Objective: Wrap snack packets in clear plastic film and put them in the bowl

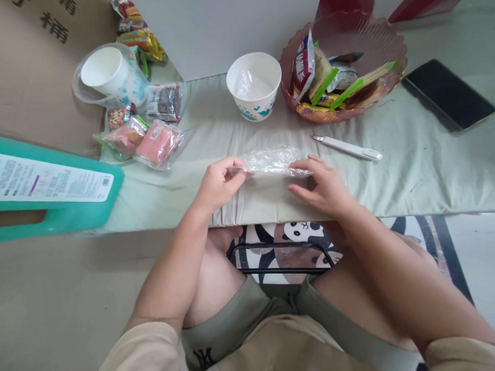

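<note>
Pinching crinkled plastic film (273,158) near frame centre with left hand (217,183), touching its opposite end with part-open right hand (327,187), presumably to keep it spread.

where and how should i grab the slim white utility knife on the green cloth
I'd probably take the slim white utility knife by its broad handle end, coming from the near right with the right hand, pinching across its narrow width: it lies flat, with its metal tip pointing left, away from that end.
</note>
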The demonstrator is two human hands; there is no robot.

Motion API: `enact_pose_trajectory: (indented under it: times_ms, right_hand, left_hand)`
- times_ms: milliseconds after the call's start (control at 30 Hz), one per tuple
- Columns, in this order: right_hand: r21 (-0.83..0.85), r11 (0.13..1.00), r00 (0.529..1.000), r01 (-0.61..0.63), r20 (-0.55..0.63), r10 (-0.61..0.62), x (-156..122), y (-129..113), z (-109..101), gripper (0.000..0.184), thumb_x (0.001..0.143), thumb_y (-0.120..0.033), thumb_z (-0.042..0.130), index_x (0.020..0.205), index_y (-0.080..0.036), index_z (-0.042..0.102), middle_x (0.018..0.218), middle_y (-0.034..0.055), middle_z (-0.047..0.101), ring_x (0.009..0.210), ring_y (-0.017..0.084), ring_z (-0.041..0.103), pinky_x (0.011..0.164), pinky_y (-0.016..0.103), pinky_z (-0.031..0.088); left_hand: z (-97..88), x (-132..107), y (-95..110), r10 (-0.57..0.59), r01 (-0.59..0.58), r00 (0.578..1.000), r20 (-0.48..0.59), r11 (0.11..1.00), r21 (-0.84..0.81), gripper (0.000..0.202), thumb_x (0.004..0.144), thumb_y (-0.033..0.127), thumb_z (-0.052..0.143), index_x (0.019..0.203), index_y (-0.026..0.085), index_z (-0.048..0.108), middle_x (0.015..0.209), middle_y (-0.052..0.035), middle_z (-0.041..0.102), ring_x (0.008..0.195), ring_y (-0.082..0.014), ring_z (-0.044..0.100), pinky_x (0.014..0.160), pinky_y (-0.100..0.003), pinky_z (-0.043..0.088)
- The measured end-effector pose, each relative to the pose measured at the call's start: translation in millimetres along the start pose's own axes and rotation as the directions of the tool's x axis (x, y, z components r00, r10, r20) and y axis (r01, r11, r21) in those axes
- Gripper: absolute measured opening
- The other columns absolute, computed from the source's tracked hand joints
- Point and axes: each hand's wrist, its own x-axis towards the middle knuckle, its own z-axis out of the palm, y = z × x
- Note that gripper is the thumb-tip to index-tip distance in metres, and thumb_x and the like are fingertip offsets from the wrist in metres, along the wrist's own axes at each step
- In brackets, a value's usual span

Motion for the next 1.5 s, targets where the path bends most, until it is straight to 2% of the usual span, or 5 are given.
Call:
enact_pose_trajectory:
  times_ms: [367, 600, 867, 1400, 1500]
  right_hand:
    - [-0.127, 0.945, 0.944, -0.302, -0.180, 0.277, 12, 3, 10, 0.034, 0.093, -0.035, 0.061, 0.126, -0.025, 0.061, 0.061, -0.0020, 0.065, 0.062, 0.022, 0.061, 0.085, 0.046, 0.051]
    - [-0.423, 0.881, 0.948, -0.211, -0.308, 0.079, 14, -9, 13, 0.036, 0.091, -0.021, 0.055, 0.126, -0.025, 0.065, 0.121, 0.0136, 0.067, 0.111, 0.033, 0.062, 0.092, 0.049, 0.044]
    - [-0.381, 0.915, 0.982, 0.136, 0.171, -0.075, 1, -32, 24, 0.037, 0.099, -0.037, 0.054, 0.132, -0.022, 0.064, 0.130, 0.0106, 0.070, 0.126, 0.031, 0.058, 0.114, 0.050, 0.028]
    - [-0.315, 0.866, 0.892, 0.388, 0.365, -0.267, -34, -47, 18, 0.017, 0.092, -0.013, 0.057, 0.103, -0.022, 0.066, 0.108, 0.0083, 0.067, 0.115, 0.026, 0.056, 0.116, 0.054, 0.029]
    - [0.043, 0.925, 0.875, 0.377, 0.312, -0.371, -37, -53, 22, 0.013, 0.096, -0.014, 0.052, 0.090, -0.022, 0.061, 0.091, 0.0034, 0.067, 0.093, 0.019, 0.062, 0.101, 0.043, 0.043]
  left_hand:
    - [8.5, 4, -4, -0.029, 0.069, 0.990, -0.140, 0.953, 0.294, 0.005, 0.078, 0.024, 0.063, 0.082, 0.021, 0.063, 0.061, 0.0037, 0.056, 0.058, -0.0132, 0.051, 0.063, -0.029, 0.042]
    - [14.4, 8, -22, 0.225, -0.110, 0.957, -0.183, 0.866, 0.488, 0.039, 0.077, 0.015, 0.071, 0.114, 0.029, 0.067, 0.102, -0.0050, 0.061, 0.083, -0.0204, 0.062, 0.077, -0.034, 0.053]
    - [12.8, 5, -15, 0.199, -0.184, 0.979, 0.042, 0.781, 0.597, 0.031, 0.077, 0.006, 0.063, 0.100, 0.023, 0.075, 0.134, -0.0108, 0.051, 0.113, -0.0279, 0.057, 0.107, -0.049, 0.049]
    - [0.6, 10, -15, 0.392, -0.321, 0.913, -0.114, 0.862, 0.392, 0.012, 0.067, 0.013, 0.054, 0.065, 0.020, 0.064, 0.080, -0.0045, 0.066, 0.073, -0.0195, 0.061, 0.070, -0.036, 0.047]
    - [2.2, 10, -13, 0.369, -0.323, 0.918, -0.145, 0.908, 0.268, 0.012, 0.068, 0.016, 0.055, 0.065, 0.020, 0.066, 0.082, -0.0047, 0.068, 0.076, -0.0194, 0.063, 0.075, -0.037, 0.050]
